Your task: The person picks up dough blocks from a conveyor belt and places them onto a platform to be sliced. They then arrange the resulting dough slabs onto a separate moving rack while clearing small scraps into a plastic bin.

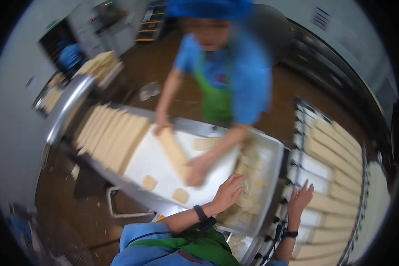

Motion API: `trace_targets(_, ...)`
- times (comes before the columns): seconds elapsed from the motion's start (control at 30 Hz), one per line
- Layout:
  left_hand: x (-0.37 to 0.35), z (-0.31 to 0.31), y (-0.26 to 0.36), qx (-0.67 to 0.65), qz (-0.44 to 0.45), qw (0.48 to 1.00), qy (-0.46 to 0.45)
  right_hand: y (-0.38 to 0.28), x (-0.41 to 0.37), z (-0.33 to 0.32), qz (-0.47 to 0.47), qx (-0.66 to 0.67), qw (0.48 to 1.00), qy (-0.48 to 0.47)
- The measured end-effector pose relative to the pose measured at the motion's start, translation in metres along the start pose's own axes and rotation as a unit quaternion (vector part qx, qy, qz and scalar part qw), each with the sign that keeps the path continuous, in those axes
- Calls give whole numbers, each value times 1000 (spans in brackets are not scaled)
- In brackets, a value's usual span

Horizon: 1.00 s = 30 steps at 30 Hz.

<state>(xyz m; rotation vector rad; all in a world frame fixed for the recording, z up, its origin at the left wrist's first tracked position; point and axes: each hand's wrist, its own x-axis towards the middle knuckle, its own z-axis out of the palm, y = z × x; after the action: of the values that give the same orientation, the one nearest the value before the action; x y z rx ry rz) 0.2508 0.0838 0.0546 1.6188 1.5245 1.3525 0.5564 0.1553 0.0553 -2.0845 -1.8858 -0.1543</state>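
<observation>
My left hand (228,193) reaches over the near edge of a white tray (277,166) that holds pale, flat offcuts (249,195). Its fingers are stretched out and apart, and nothing shows in them. To the right, my right hand (300,197) is at the left side of a rack (312,165) laid with long pale strips (328,205) that look like dough. Those fingers are spread, with no object in them. Across the table, a co-worker grips one long pale strip (173,150) at both ends, tilted over the white work surface (139,166).
A row of similar strips (113,135) lies at the table's left end, by a curved metal conveyor end (68,108). Two small end pieces (180,195) lie near the front edge. The co-worker (219,80) stands opposite. More stacked strips (95,66) are behind, left.
</observation>
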Motion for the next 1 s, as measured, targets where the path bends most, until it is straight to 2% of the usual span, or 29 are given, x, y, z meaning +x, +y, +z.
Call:
trace_targets(0.03, -13, -31, -13, -4, -8, 1000, 7, -32, 2, -4, -48, 85, 994, 43)
trace_targets(0.1, -44, -93, -51, 58, -8, 988, 146, -117, -5, -13, -169, 207, 963, -18)
trace_targets(0.17, -72, -151, -83, 188, -41, 932, 307, -204, -26, -17, -284, 324, 898, -88)
trace_targets(0.23, -95, -205, -109, 266, -159, 844, 438, -296, -46, -5, -385, 412, 810, -159)
trace_targets(0.3, -118, -256, -160, 296, -314, 749, 502, -384, -65, 17, -441, 457, 740, -221)
trace_targets(0.4, -137, -313, -195, 371, -384, 712, 456, -488, -76, 73, -472, 468, 709, -237)
trace_targets(0.47, -143, -340, -217, 310, -374, 774, 406, -545, -74, 115, -494, 450, 713, -213)
trace_targets(0.5, -144, -350, -225, 277, -366, 803, 380, -570, -71, 139, -494, 433, 726, -204)
trace_targets(0.57, -134, -361, -216, 292, -381, 810, 336, -608, -62, 174, -492, 398, 752, -186)
trace_targets(0.63, -124, -362, -206, 300, -404, 804, 315, -638, -52, 184, -461, 313, 802, -216)
trace_targets(0.77, -114, -359, -204, 293, -440, 786, 321, -671, -44, 209, -443, 176, 852, -217)
trace_targets(0.9, -107, -357, -203, 276, -459, 782, 320, -686, -47, 207, -458, 119, 846, -245)
trace_targets(1.0, -101, -355, -201, 291, -466, 776, 310, -677, -58, 217, -472, 160, 839, -221)
